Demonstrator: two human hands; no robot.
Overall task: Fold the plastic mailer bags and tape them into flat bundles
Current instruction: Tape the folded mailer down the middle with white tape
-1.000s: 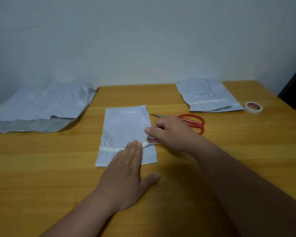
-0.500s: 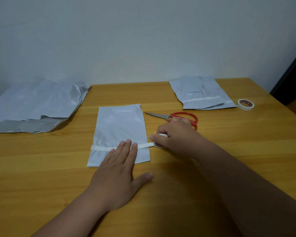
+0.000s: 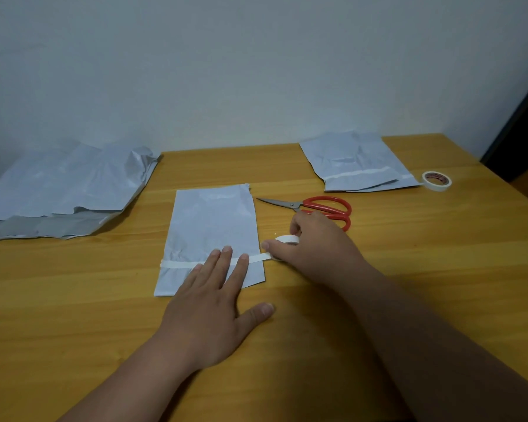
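A folded grey-white mailer bag (image 3: 211, 226) lies flat in the middle of the wooden table (image 3: 73, 315). A white tape strip (image 3: 177, 264) runs across its lower part. My left hand (image 3: 214, 303) lies flat with straight fingers pressing on the tape and the bag's lower right corner. My right hand (image 3: 314, 248) grips a white tape roll (image 3: 287, 239) just off the bag's right edge, and the strip stretches from the roll to the bag.
Red-handled scissors (image 3: 317, 205) lie just behind my right hand. A stack of taped bundles (image 3: 357, 166) sits at the back right, with a second tape roll (image 3: 436, 180) beside it. Unfolded mailer bags (image 3: 61, 190) are piled at the back left.
My right hand drew the tape roll to the right, off the bag's edge, lengthening the strip across the bag. My left hand stayed pressed on the bag.
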